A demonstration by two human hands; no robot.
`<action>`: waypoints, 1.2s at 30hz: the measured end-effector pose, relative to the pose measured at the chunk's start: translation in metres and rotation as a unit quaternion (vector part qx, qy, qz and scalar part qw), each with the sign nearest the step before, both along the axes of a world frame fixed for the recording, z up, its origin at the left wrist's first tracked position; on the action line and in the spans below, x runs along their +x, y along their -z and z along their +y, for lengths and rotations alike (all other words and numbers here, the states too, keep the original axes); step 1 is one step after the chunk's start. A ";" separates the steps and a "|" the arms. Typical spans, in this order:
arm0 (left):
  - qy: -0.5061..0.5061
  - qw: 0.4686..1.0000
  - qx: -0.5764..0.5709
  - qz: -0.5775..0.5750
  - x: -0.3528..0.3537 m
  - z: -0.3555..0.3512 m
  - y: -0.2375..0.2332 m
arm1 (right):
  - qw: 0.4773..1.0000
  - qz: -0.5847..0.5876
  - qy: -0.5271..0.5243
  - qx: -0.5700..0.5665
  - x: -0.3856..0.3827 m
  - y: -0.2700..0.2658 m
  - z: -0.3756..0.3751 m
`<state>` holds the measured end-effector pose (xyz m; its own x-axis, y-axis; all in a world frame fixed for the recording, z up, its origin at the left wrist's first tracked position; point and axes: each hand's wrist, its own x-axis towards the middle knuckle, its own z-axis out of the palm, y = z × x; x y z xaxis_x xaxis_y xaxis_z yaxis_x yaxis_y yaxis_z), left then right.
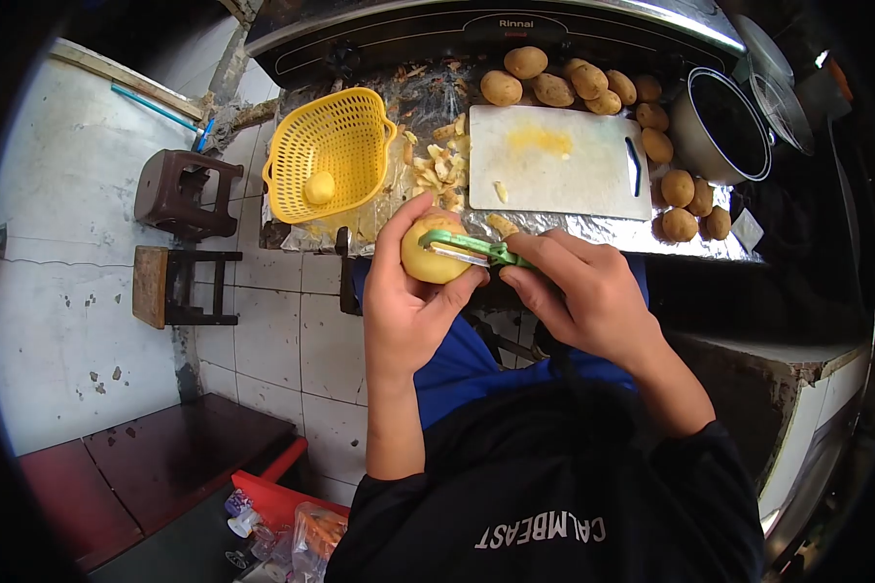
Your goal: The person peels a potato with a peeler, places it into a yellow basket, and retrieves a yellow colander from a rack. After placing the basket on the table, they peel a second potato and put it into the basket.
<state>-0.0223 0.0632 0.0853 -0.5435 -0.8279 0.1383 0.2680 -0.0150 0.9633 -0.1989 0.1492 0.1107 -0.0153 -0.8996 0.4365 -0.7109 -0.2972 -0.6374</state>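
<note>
One partly peeled potato (439, 267) sits in my left fingers (396, 233), curled round its sides, just off the near edge of the tabletop (593, 226); my right fingers (546, 255) clasp the green peeler (457, 240). Its flesh should be firm but slick, best held clear of the blade (460, 256).

I see crinkled foil (593, 226) over the surface (447, 95), and on it, at the left, a yellow basket (372, 131). Loose peelings (439, 168) lie scattered beside that, next to a white cutting board (554, 175). Unpeeled potatoes (526, 62) curve around the board's far right corner, some near a pot (687, 141).
</note>
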 end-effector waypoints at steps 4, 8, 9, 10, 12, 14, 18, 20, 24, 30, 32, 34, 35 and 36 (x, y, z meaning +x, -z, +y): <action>-0.021 0.999 -0.038 -0.011 0.001 0.005 -0.003 | 0.997 0.065 0.002 -0.029 0.004 -0.010 0.002; -0.055 0.994 -0.089 -0.005 -0.003 0.012 -0.002 | 0.996 0.064 0.016 -0.052 0.007 -0.009 -0.003; -0.069 0.992 -0.110 -0.003 -0.003 0.013 -0.001 | 0.997 0.055 0.020 -0.056 0.008 -0.009 -0.004; -0.082 0.988 -0.131 -0.001 -0.003 0.013 -0.001 | 0.997 0.044 0.024 -0.061 0.009 -0.008 -0.005; -0.089 0.988 -0.122 0.012 -0.003 0.012 -0.001 | 0.997 0.039 0.024 -0.061 0.011 -0.008 -0.004; -0.102 0.985 -0.137 0.019 -0.002 0.010 -0.002 | 0.997 0.035 0.024 -0.063 0.012 -0.010 -0.006; -0.083 0.983 -0.164 -0.007 -0.005 0.019 0.003 | 0.997 0.028 0.030 -0.067 0.010 -0.014 -0.010; -0.112 0.985 -0.119 0.047 -0.007 0.018 0.002 | 0.996 0.023 0.027 -0.079 0.010 -0.013 -0.010; -0.119 0.986 -0.116 0.029 -0.002 0.017 0.003 | 0.997 0.035 0.022 -0.062 0.009 -0.013 -0.011; -0.101 0.988 -0.116 0.031 0.009 0.015 0.008 | 0.996 0.007 0.006 -0.087 0.011 -0.012 -0.014; -0.107 0.987 -0.114 0.026 0.010 0.016 0.012 | 0.999 0.012 0.007 -0.049 0.007 -0.011 -0.010; -0.110 0.988 -0.109 0.020 0.009 0.017 0.014 | 0.998 0.009 0.004 -0.062 0.008 -0.012 -0.014; -0.097 0.983 -0.158 0.008 0.008 0.016 0.013 | 0.997 0.005 0.002 -0.076 0.007 -0.012 -0.015; -0.084 0.975 -0.205 -0.007 0.007 0.018 0.012 | 0.997 0.003 0.006 -0.072 0.006 -0.013 -0.013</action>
